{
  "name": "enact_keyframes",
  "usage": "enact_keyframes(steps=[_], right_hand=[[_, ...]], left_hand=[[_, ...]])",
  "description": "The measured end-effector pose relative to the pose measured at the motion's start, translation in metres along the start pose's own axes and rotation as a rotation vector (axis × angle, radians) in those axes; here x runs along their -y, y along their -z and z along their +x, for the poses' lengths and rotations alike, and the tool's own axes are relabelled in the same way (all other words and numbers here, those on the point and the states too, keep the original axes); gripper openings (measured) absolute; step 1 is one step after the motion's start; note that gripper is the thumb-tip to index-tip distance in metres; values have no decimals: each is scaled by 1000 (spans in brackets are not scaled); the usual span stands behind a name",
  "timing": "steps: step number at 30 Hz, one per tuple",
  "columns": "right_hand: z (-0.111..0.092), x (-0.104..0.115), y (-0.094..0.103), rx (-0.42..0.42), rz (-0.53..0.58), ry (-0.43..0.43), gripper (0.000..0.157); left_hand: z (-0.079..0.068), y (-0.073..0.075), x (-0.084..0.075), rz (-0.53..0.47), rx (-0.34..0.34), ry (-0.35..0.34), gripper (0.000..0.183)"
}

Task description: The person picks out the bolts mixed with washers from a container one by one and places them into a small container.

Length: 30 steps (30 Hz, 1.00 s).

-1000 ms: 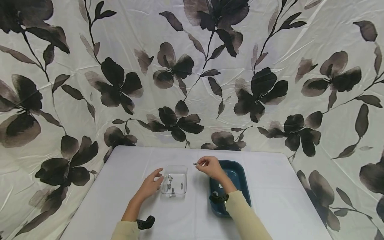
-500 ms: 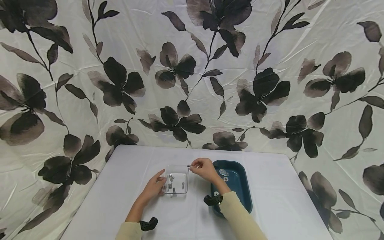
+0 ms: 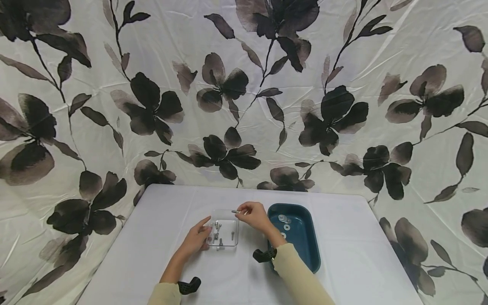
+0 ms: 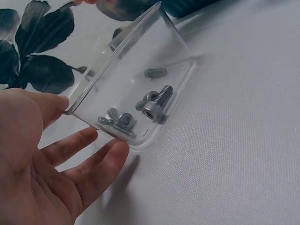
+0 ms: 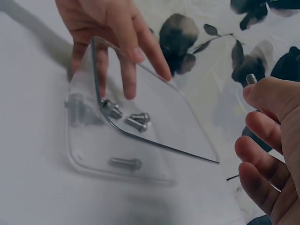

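A clear plastic box stands on the white table with several silver socket-head bolts lying on its floor. My left hand is at its left side. In the left wrist view the fingers are extended against the outer wall and the thumb tip is at the rim. My right hand is above the box's far right corner. It pinches one bolt between thumb and fingers, so most of that bolt is hidden; its threaded end shows in the right wrist view.
Right of the box stands a dark teal tray with several pale washers in it, under the right forearm. White cloth covers the table, and a flower-printed sheet hangs behind it.
My right hand has moved left with the bolt, from beside the tray to over the box's right edge. My left hand has come slightly right, onto the box wall.
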State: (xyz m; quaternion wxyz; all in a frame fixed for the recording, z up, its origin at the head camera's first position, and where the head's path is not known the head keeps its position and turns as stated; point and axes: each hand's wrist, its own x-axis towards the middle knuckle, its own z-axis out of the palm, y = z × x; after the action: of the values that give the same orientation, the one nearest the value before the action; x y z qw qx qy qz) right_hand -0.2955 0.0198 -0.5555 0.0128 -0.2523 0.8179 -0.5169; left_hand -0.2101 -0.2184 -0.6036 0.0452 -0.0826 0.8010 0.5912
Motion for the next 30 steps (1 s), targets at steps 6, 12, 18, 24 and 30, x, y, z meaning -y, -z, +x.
enact_keyframes(steps=[6,12,18,24,30], right_hand=[[1,0,-10,18,16,9,9],[1,0,-19,30,25,-12,8],[-1,-4,-28,39,26,-32,9],[0,-3,-33,45,38,-32,9],[1,-2,-40,55,41,-26,9]], left_hand=[[0,0,0,-6,10,-5,51],[0,0,1,-13,10,-3,50],[-2,0,3,-4,12,-13,50],[-1,0,5,-1,2,-8,51],[0,-1,8,-17,1,-17,52]])
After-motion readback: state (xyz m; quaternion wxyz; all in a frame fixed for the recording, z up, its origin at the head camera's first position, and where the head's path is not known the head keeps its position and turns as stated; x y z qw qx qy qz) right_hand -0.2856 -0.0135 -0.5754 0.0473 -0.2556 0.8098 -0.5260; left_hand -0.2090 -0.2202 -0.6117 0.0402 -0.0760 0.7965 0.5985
